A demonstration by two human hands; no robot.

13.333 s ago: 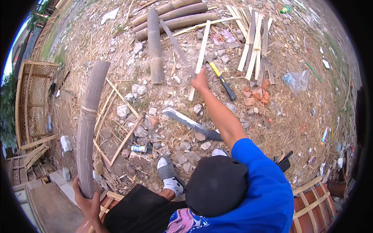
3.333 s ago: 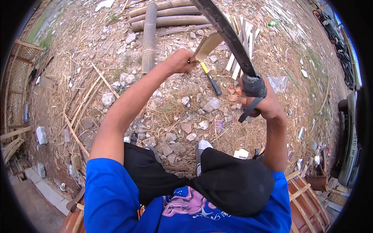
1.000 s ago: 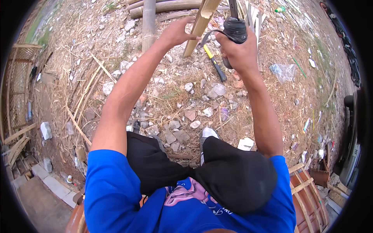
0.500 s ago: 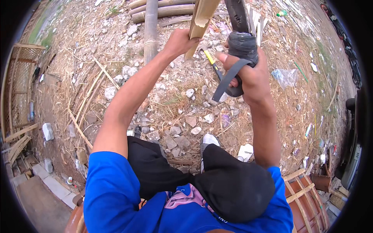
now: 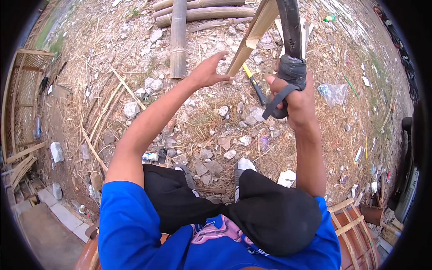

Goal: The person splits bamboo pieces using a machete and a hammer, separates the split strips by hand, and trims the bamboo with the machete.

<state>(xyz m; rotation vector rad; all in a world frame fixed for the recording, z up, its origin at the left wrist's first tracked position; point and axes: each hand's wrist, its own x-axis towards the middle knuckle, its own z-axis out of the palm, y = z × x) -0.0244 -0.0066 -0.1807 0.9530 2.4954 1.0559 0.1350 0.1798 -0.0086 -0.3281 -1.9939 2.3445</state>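
My right hand (image 5: 297, 96) is wrapped round the black taped handle of a machete (image 5: 290, 31), whose dark blade points up and out of the top of the view; a loose strap hangs from the handle. Just left of the blade a split bamboo piece (image 5: 254, 38) leans upright, its lower end near the ground. My left hand (image 5: 209, 72) is open beside that lower end, thumb and fingers spread, apparently not gripping it. Below the bamboo lies a hammer (image 5: 254, 83) with a yellow and black handle, its head hidden.
A whole bamboo pole (image 5: 178, 45) lies at upper centre, with more poles (image 5: 204, 14) behind it. Thin strips (image 5: 130, 92) lie at left among stones (image 5: 131, 110). A plastic bag (image 5: 334, 93) is at right. My feet (image 5: 245, 165) are below, and a vehicle (image 5: 407, 180) stands at far right.
My left hand closed on the bamboo, then opened from it. The bamboo leans further right. My right hand, with the machete, rose and then lowered slightly to the right.
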